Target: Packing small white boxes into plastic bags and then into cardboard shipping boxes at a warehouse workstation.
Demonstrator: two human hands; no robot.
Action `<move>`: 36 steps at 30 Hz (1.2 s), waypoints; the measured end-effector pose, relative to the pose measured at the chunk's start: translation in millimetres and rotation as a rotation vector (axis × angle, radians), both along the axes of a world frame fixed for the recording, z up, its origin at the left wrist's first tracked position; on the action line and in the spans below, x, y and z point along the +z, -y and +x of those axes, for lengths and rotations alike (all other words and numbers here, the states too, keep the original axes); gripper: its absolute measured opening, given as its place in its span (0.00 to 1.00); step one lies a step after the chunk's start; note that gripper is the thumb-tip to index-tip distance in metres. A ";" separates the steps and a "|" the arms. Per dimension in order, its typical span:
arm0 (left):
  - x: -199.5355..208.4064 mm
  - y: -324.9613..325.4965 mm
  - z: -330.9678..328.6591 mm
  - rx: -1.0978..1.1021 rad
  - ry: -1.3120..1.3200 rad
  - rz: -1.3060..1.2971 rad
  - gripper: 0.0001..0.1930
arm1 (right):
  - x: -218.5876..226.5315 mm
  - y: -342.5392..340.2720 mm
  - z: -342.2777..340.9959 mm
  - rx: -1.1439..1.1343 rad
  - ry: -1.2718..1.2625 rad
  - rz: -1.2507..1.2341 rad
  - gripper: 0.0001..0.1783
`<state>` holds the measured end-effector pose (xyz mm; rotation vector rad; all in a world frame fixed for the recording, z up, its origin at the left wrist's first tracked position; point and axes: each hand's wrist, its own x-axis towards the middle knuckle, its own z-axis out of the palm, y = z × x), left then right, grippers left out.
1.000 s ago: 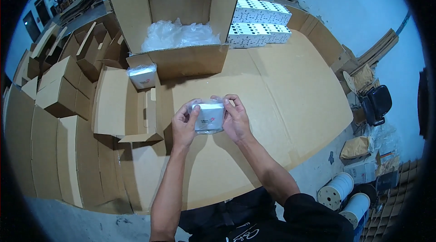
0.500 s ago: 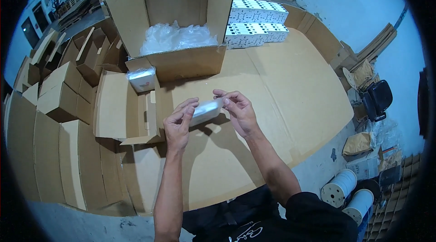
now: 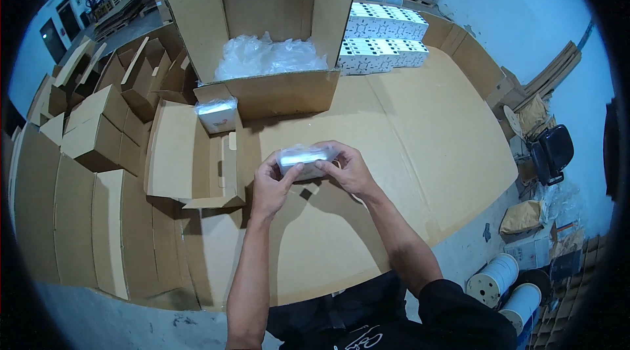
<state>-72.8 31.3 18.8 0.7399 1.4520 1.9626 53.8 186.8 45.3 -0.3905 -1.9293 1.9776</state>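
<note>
Both hands meet at the centre of the frame over the cardboard-covered desk [image 3: 420,153]. The left hand [image 3: 269,182] and right hand [image 3: 348,169] hold a small packet [image 3: 303,156] wrapped in clear plastic between them, fingers closed on its ends. Just left lies an open flat carton [image 3: 190,159], with another wrapped packet [image 3: 216,113] above it. Behind, at top centre, stands a big open box [image 3: 275,90] holding crumpled plastic [image 3: 269,58]. White boxes [image 3: 380,38] are stacked to its right.
</note>
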 end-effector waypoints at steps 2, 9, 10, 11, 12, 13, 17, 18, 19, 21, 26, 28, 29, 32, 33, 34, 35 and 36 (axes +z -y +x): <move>3.7 1.9 -1.7 -0.015 -0.014 -0.036 0.14 | -7.7 -13.6 -0.7 0.039 -0.059 0.114 0.13; 3.8 2.5 -7.1 0.117 0.011 -0.126 0.05 | -4.5 -10.6 -3.7 -0.074 -0.051 0.190 0.02; 4.2 1.5 -6.0 0.111 0.013 -0.127 0.05 | -9.0 -10.5 -4.6 -0.080 -0.047 0.189 0.02; 5.1 0.8 -4.3 0.152 0.023 -0.141 0.04 | -16.2 -11.0 -6.2 -0.105 -0.098 0.123 0.03; 5.9 2.3 -3.0 0.200 0.033 -0.157 0.04 | -15.9 -7.1 -9.3 -0.123 -0.150 0.053 0.06; 1.3 1.5 -2.3 0.201 0.035 -0.161 0.04 | -14.7 -4.2 -9.7 -0.122 -0.148 0.049 0.06; -7.6 -5.9 2.4 0.279 0.108 0.097 0.10 | -19.8 -3.2 -9.2 -0.147 -0.085 -0.025 0.08; -7.5 -7.2 2.7 0.268 0.142 0.088 0.11 | -15.9 -1.0 -10.8 -0.137 -0.115 -0.065 0.08; -9.9 -8.4 1.8 0.270 0.145 0.085 0.11 | -12.1 2.3 -11.2 -0.136 -0.112 -0.067 0.08; -13.0 -10.0 0.2 0.247 0.158 0.170 0.11 | -1.1 10.6 -11.4 -0.206 -0.260 -0.129 0.15; -0.3 -12.1 5.2 0.255 0.138 0.169 0.13 | -0.8 -6.9 6.6 -0.084 -0.354 0.145 0.15; 2.8 -11.2 5.7 0.265 0.125 0.168 0.14 | 6.2 -5.6 7.4 -0.032 -0.356 0.329 0.13; 2.9 -9.9 5.2 0.286 0.098 0.166 0.15 | 10.5 -3.0 9.0 -0.005 -0.218 0.361 0.12; 7.0 -7.6 7.8 0.339 -0.021 0.116 0.19 | 3.2 -1.7 7.5 -0.018 -0.052 0.389 0.12; 10.4 -7.4 9.2 0.375 -0.110 0.064 0.21 | 4.6 -0.7 7.3 -0.052 -0.040 0.354 0.13; 14.2 -6.3 10.5 0.375 -0.111 0.067 0.21 | 5.5 -0.7 6.8 -0.085 -0.028 0.319 0.13; 18.9 -4.4 11.9 0.465 -0.381 -0.015 0.21 | 5.4 -1.9 6.2 -0.085 -0.029 0.321 0.13; 22.9 -2.3 12.9 0.553 -0.652 -0.101 0.21 | 5.3 -2.2 5.9 -0.076 -0.025 0.326 0.13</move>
